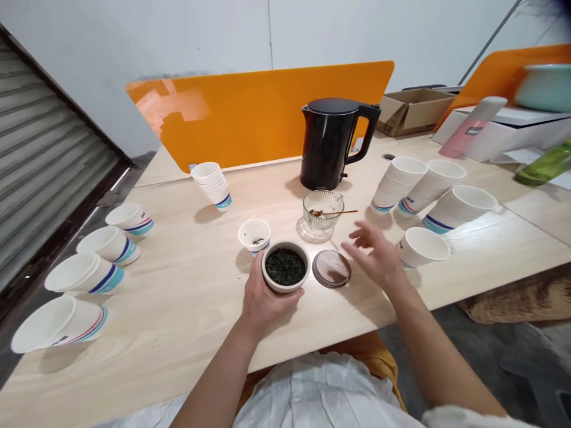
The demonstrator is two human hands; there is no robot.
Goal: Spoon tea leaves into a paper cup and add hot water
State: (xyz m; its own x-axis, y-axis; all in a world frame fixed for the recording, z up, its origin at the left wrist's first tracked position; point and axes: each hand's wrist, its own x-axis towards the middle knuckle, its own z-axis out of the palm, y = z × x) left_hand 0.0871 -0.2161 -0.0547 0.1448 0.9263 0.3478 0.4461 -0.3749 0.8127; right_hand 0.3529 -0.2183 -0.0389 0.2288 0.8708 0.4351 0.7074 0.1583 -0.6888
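Observation:
My left hand (263,296) is wrapped round a white jar (285,268) filled with dark loose tea leaves, near the table's front edge. The jar's round wooden lid (331,268) lies flat just to its right. My right hand (375,252) hovers above the table beyond the lid, fingers spread, holding nothing. Behind the jar stands a paper cup (254,234) with a few leaves in it. A ribbed glass bowl (322,209) with a thin wooden-handled spoon (339,212) across it sits further back.
A black electric kettle (331,142) stands before an orange divider (267,110). Stacks of paper cups (435,187) lie at the right, one single cup (422,246) by my right hand, another stack (214,184) at back left. Several cups (96,267) line the left edge.

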